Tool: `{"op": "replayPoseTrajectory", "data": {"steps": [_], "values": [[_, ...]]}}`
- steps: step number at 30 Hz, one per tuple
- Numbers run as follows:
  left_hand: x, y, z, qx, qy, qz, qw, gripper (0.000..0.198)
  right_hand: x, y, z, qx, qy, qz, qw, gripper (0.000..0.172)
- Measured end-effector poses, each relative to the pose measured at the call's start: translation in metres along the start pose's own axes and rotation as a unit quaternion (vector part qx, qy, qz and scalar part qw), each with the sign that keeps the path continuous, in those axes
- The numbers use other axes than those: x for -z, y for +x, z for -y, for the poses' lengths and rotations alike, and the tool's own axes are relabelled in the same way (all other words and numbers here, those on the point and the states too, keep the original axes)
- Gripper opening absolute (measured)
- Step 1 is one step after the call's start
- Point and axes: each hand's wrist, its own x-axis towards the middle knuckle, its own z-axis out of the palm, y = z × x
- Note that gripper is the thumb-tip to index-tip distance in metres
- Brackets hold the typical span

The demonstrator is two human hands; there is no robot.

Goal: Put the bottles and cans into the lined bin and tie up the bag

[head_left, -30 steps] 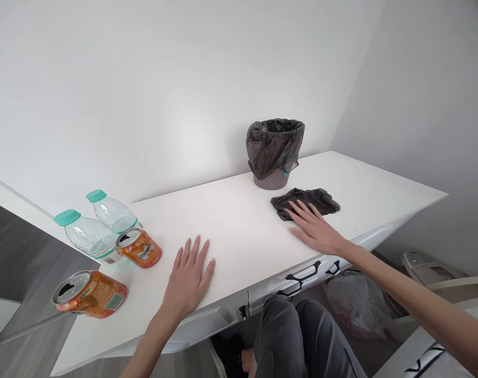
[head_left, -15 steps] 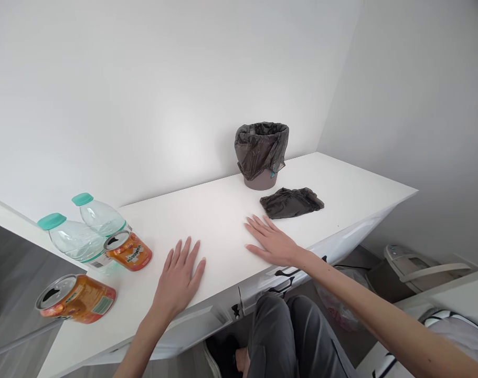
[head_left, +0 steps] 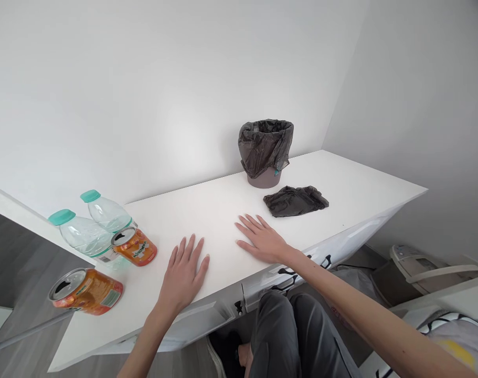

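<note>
Both hands lie palm down on the white tabletop point(head_left: 219, 210), fingers extended and slightly spread, thumbs set apart from them, so each grip is wide and relaxed. The right hand point(head_left: 262, 240) rests near the front edge, its fingers pointing away from the person and a little to the left. The crumpled black plastic bag point(head_left: 296, 202) lies flat just beyond that hand and to its right, near the fingertips, with a narrow strip of tabletop between them. Behind the bag, close to the wall point(head_left: 176, 105), a grey-brown waste bin point(head_left: 263, 180) stands upright, a black bin liner point(head_left: 267, 152) folded down over its rim and covering most of its side.

The left hand point(head_left: 183, 275) rests well apart from the right. To its left, near the fingers, stands an orange Mirinda can point(head_left: 136, 249), its top opened. A second orange can point(head_left: 91, 293), also opened, stands farther left and closer to the person. Behind the Mirinda can are two clear plastic bottles with teal caps, a nearer bottle point(head_left: 83, 233) and a farther bottle point(head_left: 107, 212); whether the nearer one touches the can is hard to tell from this angle.
</note>
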Motion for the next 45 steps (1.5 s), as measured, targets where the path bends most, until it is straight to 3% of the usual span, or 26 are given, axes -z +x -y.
{"op": "replayPoseTrajectory", "data": {"steps": [9,21,27,31,36,40,42,45], "values": [[0.008,-0.014,-0.005,0.020,0.012,-0.026,0.999,0.057,0.008,-0.005,0.017,0.003,-0.007,-0.001,1.000,0.076],[-0.008,-0.035,-0.006,0.031,0.014,-0.005,0.999,0.059,-0.015,-0.031,0.032,-0.034,-0.025,0.003,0.999,0.078],[-0.006,-0.041,-0.003,0.019,0.015,-0.047,0.999,0.057,-0.004,-0.049,0.049,-0.022,-0.004,0.035,0.999,0.078],[-0.003,-0.044,-0.002,0.022,0.014,-0.052,0.998,0.055,0.031,-0.029,0.036,-0.032,-0.015,-0.008,0.999,0.077],[-0.003,-0.045,-0.002,0.024,0.014,-0.055,0.998,0.054,0.116,0.029,-0.003,-0.056,-0.063,-0.124,0.989,0.075],[-0.006,-0.045,-0.001,0.022,0.007,-0.073,0.997,0.052,0.174,0.074,-0.027,-0.123,-0.098,-0.155,0.975,0.076],[-0.006,-0.045,-0.001,0.023,0.008,-0.081,0.996,0.052,0.189,0.093,-0.038,-0.154,-0.118,-0.150,0.969,0.075],[-0.005,-0.047,-0.001,0.022,0.009,-0.086,0.996,0.052,0.195,0.117,-0.060,-0.160,-0.131,-0.163,0.965,0.072]]}}
